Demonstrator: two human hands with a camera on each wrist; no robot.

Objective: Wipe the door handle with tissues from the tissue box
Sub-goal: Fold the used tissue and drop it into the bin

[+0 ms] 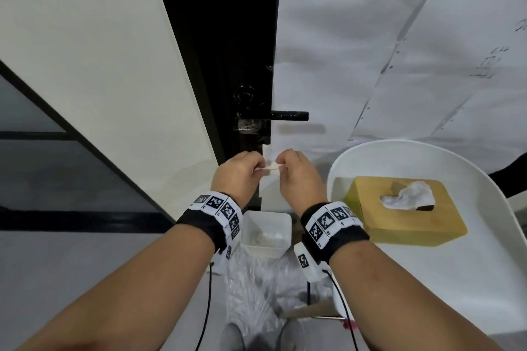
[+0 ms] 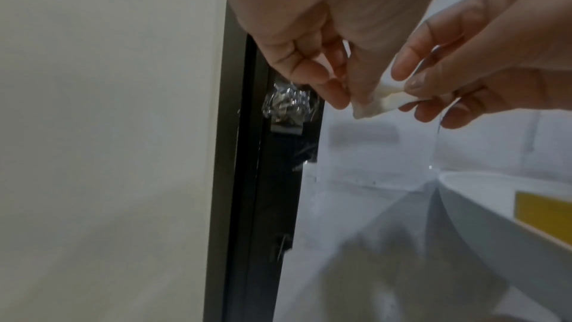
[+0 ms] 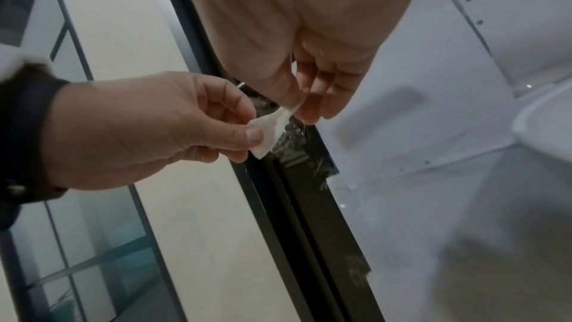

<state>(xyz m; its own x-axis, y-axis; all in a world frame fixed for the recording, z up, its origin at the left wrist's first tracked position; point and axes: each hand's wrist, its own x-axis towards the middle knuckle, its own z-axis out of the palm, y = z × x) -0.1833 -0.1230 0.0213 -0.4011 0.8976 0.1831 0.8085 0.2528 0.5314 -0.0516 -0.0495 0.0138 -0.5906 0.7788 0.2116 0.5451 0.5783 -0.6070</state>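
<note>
Below the black lever door handle [image 1: 288, 116], your left hand [image 1: 238, 172] and right hand [image 1: 299, 177] each pinch the small folded white tissue [image 1: 271, 169]. Folding step, seemingly. Next: lift it onto the handle.

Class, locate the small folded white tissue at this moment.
In the head view the small folded white tissue is pinched between the left hand and right hand, just below the black door handle.
</note>
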